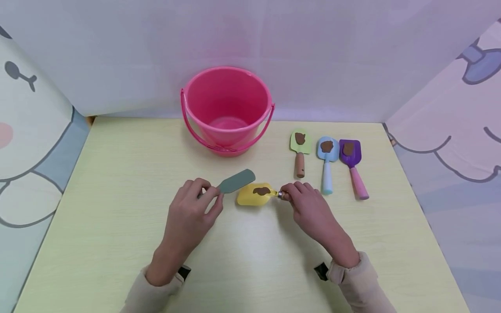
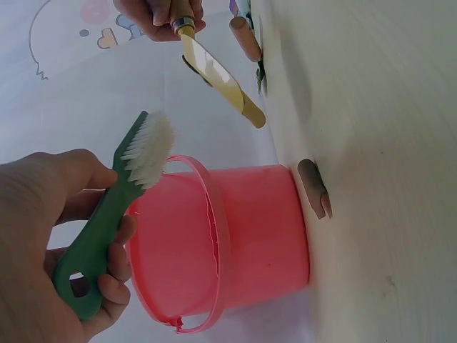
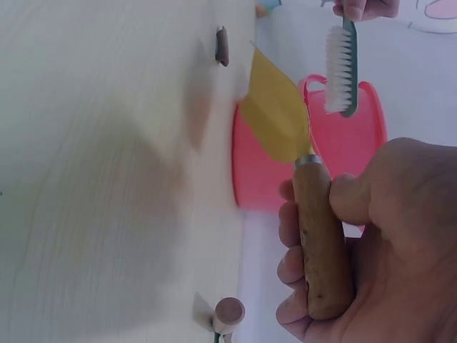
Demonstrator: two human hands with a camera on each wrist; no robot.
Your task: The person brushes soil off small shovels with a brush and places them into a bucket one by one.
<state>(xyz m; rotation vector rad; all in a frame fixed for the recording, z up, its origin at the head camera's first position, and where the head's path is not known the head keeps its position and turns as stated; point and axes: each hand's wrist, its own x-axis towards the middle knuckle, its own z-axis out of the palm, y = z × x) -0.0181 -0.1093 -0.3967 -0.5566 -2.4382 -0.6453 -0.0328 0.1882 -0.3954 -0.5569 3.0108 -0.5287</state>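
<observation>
My left hand (image 1: 192,208) grips a green brush (image 2: 100,229) by its handle, the white bristles (image 2: 151,150) facing down in the head view. Wooden-handled and yellow-bladed, a small shovel (image 3: 275,111) is held in my right hand (image 1: 311,208). Its blade carries a brown patch (image 1: 261,191) and points left, just below the brush head. Both tools are raised above the table. A small brown piece (image 2: 314,187) lies on the table under them, hidden in the head view.
A pink bucket (image 1: 228,139) with its handle hanging down in front stands at the back. To its right lie a green shovel (image 1: 299,152), a light blue shovel (image 1: 327,165) and a purple shovel (image 1: 353,167), each with a brown patch. Printed cloth surrounds the pale table (image 1: 117,182).
</observation>
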